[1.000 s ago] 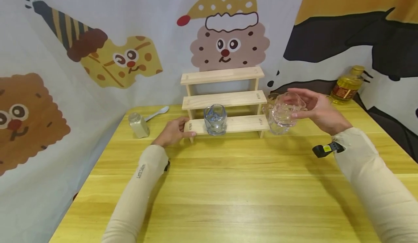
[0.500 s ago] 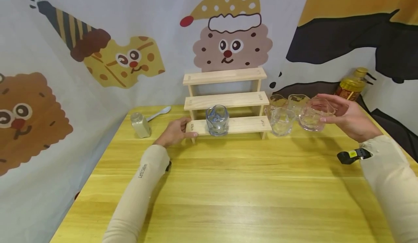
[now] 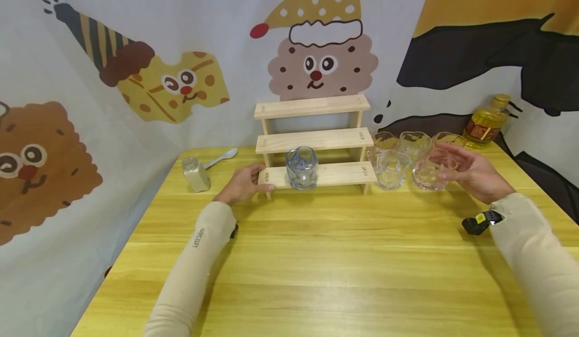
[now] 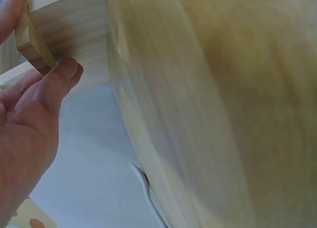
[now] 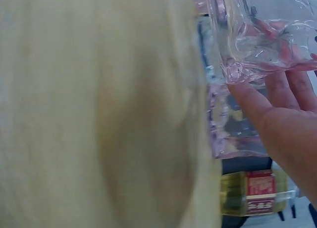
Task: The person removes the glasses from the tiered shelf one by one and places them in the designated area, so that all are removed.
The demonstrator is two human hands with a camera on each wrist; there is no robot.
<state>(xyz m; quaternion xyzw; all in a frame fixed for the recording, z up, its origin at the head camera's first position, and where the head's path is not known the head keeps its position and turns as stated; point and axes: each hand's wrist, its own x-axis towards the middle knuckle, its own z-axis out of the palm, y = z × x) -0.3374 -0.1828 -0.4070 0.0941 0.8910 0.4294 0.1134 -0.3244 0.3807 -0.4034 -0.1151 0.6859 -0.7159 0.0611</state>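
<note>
My left hand (image 3: 243, 183) grips the left end of the lowest step of a three-tier wooden shelf (image 3: 316, 138); in the left wrist view the fingers (image 4: 62, 79) reach under the board's end. A bluish glass cup (image 3: 301, 168) stands upright on that step, left of its middle. To the right of the shelf, my right hand (image 3: 477, 172) holds a clear pinkish glass cup (image 3: 427, 173) from its right side, low at the table. In the right wrist view, the fingertips lie against this glass cup (image 5: 267, 44). Whether its base touches the table I cannot tell.
Several other glass cups stand by the shelf's right end, among them a clear one (image 3: 392, 170) in front and another (image 3: 414, 143) behind. An oil bottle (image 3: 486, 123) is at the back right. A jar of pale powder (image 3: 196, 175) and a white spoon (image 3: 221, 158) lie left.
My right hand has carried the pinkish glass cup right, away from the shelf and other cups, then lower and slightly back left. My left hand has stayed on the step.
</note>
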